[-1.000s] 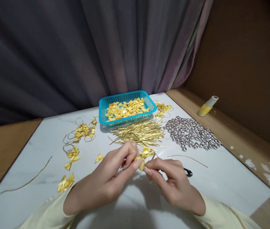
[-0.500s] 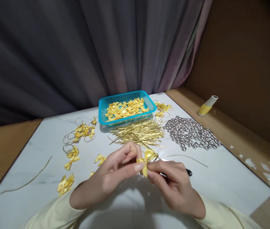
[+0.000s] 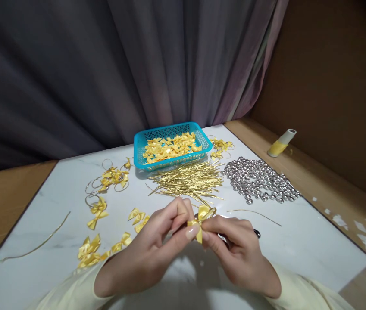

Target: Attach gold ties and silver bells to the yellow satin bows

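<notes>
A yellow satin ribbon bow (image 3: 203, 212) with a loop of gold tie is held up between both hands, above the front of the table. My left hand (image 3: 157, 241) pinches the bow's left side between thumb and bent fingers. On the other side, my right hand (image 3: 234, 245) is closed with thumb and forefinger on the bow, close to the gold loop. Something small and dark shows behind the bow, too hidden to name. Beyond the hands lies a heap of gold twist ties (image 3: 189, 178). A black-ended object (image 3: 257, 233), mostly covered, pokes out past my right hand.
A turquoise basket (image 3: 173, 165) of yellow bows stands at the back. Silver beads (image 3: 257, 178) spread to the right. Looped bows (image 3: 113, 177) and plain bows (image 3: 136, 215) lie left. Single ties rest at either side. A white tube (image 3: 286, 137) with yellow ribbon stands far right.
Both hands, with the bow between them, have come slightly lower and nearer. More of the loose bows beside my left wrist now show.
</notes>
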`<state>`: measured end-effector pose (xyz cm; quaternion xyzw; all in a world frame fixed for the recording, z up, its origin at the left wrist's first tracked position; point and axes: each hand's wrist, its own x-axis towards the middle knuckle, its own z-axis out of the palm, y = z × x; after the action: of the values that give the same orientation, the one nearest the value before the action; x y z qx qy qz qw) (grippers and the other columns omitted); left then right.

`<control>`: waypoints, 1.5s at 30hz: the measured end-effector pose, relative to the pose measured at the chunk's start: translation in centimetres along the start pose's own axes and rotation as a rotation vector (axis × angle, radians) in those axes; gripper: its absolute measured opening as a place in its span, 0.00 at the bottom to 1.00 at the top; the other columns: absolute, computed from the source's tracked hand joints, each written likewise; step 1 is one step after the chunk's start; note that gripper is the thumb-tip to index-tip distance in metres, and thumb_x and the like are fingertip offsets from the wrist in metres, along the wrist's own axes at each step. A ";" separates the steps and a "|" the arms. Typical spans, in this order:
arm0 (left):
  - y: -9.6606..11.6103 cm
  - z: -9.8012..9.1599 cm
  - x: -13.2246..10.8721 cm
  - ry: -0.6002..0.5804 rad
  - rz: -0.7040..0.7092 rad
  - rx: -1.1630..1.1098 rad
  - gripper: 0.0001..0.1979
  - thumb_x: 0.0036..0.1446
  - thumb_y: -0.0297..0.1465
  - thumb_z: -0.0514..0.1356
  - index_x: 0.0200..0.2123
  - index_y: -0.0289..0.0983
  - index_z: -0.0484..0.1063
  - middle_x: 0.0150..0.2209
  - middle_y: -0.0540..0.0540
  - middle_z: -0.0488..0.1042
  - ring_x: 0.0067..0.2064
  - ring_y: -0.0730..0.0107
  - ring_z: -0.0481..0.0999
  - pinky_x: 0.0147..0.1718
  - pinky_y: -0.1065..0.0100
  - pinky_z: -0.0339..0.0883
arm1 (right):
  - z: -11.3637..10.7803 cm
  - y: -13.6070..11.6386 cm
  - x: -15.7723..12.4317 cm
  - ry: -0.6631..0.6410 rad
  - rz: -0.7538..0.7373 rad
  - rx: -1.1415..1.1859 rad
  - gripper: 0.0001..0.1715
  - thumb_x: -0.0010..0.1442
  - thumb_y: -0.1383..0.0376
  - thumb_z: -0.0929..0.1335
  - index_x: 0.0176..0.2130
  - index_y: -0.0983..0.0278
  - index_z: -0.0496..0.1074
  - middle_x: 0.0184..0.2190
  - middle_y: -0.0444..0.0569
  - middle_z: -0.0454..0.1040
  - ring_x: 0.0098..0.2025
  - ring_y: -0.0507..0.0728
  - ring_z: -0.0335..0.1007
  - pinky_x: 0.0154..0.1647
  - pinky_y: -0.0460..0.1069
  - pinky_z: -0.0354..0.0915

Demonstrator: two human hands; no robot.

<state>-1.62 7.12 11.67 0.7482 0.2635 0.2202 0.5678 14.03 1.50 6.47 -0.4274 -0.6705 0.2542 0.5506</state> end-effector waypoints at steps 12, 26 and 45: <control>0.6 0.6 -1.1 0.028 0.235 0.407 0.12 0.57 0.19 0.46 0.27 0.39 0.45 0.26 0.53 0.56 0.26 0.75 0.57 0.26 0.72 0.56 | 0.1 0.4 0.5 0.000 -0.031 0.012 0.10 0.56 0.73 0.62 0.26 0.65 0.68 0.17 0.41 0.64 0.18 0.47 0.56 0.19 0.42 0.57; 0.5 0.8 -1.2 0.007 0.215 0.369 0.12 0.57 0.19 0.46 0.27 0.39 0.46 0.27 0.52 0.57 0.29 0.75 0.60 0.27 0.73 0.58 | 0.3 0.3 0.3 -0.003 -0.031 0.099 0.10 0.56 0.75 0.63 0.27 0.65 0.70 0.17 0.40 0.63 0.18 0.46 0.56 0.20 0.41 0.57; -0.1 0.3 -0.9 0.040 -0.073 -0.210 0.13 0.62 0.30 0.50 0.27 0.39 0.48 0.30 0.53 0.59 0.30 0.75 0.56 0.31 0.71 0.53 | -0.1 -0.1 0.2 0.021 -0.075 -0.004 0.07 0.55 0.72 0.64 0.28 0.68 0.71 0.17 0.45 0.68 0.17 0.48 0.55 0.18 0.44 0.52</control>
<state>-2.13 6.34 11.44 0.6699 0.2775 0.2408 0.6452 14.06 1.59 6.67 -0.4056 -0.6808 0.2275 0.5659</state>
